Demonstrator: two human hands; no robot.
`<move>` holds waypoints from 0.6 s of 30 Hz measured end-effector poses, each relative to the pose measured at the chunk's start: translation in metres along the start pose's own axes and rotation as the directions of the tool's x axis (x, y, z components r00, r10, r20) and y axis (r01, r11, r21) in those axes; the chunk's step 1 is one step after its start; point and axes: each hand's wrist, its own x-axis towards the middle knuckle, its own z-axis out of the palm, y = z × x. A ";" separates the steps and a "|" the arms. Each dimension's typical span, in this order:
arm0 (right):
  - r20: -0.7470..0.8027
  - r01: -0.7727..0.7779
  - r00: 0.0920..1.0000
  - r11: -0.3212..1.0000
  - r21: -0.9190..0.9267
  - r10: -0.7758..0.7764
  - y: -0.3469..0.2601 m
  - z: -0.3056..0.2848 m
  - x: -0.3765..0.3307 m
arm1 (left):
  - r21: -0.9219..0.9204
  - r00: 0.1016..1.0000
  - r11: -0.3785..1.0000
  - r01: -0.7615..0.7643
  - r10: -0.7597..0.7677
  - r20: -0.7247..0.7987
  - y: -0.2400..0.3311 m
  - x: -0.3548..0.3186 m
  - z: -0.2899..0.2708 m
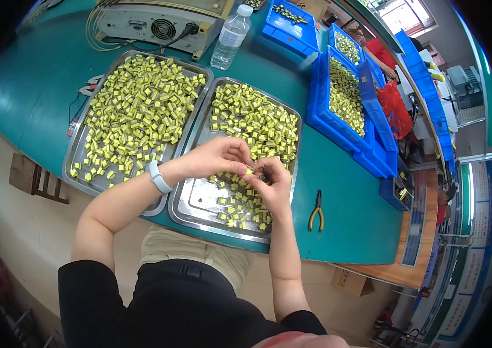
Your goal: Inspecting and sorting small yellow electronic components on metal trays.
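Observation:
Over the right-hand metal tray [185,211], both my hands meet at one small yellow-wrapped block [250,171], which looks like a tiny transformer. My left hand [220,158], with a pale band on its wrist, pinches it between thumb and fingers. From the other side my right hand [274,184] closes its thumb and forefinger at the same block. A dark bit shows by the right fingers, too small to name. Many similar yellow blocks [257,119] lie loose in this tray, beneath and beyond my hands.
A second metal tray [168,200], full of the same blocks, stands at left. Yellow-handled pliers [316,211] lie on the green table at right. Behind are a water bottle [231,37], a grey instrument [147,26] and blue bins [315,110] of parts. A person's arm [380,58] shows far right.

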 end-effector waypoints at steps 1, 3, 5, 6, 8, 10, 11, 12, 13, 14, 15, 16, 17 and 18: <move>0.002 -0.003 1.000 1.000 0.000 0.003 0.001 -0.001 0.000 | -0.006 1.000 1.000 -0.002 0.002 0.001 0.001 0.000 0.001; 0.001 -0.007 1.000 1.000 -0.011 0.007 0.004 -0.001 -0.001 | 0.008 1.000 1.000 -0.001 0.001 -0.003 0.001 0.000 0.000; -0.003 0.002 1.000 1.000 -0.010 -0.002 0.004 -0.001 -0.001 | 0.024 1.000 1.000 0.000 0.000 -0.004 0.001 0.000 0.001; -0.007 0.014 1.000 1.000 -0.010 -0.014 0.004 -0.001 -0.001 | 0.033 1.000 0.999 0.002 -0.002 -0.005 0.001 0.000 0.001; -0.006 0.015 1.000 1.000 -0.016 -0.015 0.006 -0.002 -0.001 | 0.042 1.000 0.999 0.004 -0.004 -0.005 0.002 0.000 0.002; -0.005 0.016 1.000 1.000 -0.022 -0.016 0.006 -0.002 -0.002 | 0.061 1.000 0.998 0.011 -0.011 0.001 0.005 -0.002 0.003; -0.006 0.014 1.000 1.000 -0.015 -0.014 0.005 -0.001 -0.001 | 0.061 1.000 0.998 0.012 -0.012 0.000 0.006 -0.002 0.004; -0.007 0.011 1.000 1.000 -0.008 -0.012 0.004 -0.001 -0.001 | 0.069 1.000 0.997 0.017 -0.017 0.007 0.007 -0.002 0.004; -0.006 0.011 1.000 1.000 -0.008 -0.011 0.003 -0.001 -0.001 | 0.077 1.000 0.997 0.021 -0.022 0.014 0.008 -0.003 0.004; 0.000 0.007 1.000 1.000 0.001 -0.007 0.003 -0.001 -0.001 | 0.077 1.000 0.997 0.021 -0.023 0.013 0.008 -0.003 0.003; 0.007 0.004 1.000 1.000 0.010 -0.004 0.002 -0.002 -0.001 | 0.082 0.999 0.997 0.012 -0.015 0.033 0.007 -0.003 0.002; 0.007 0.003 1.000 1.000 0.010 -0.003 0.003 -0.002 -0.001 | 0.086 0.999 0.996 0.003 -0.007 0.054 0.007 -0.002 0.002; 0.022 0.019 1.000 1.000 0.006 -0.019 0.003 -0.003 -0.001 | 0.086 0.999 0.996 0.003 -0.007 0.054 0.007 -0.002 0.001; 0.038 0.035 0.999 0.999 0.001 -0.035 0.004 -0.004 -0.001 | 0.084 0.997 0.996 0.002 -0.008 0.081 0.007 -0.002 0.001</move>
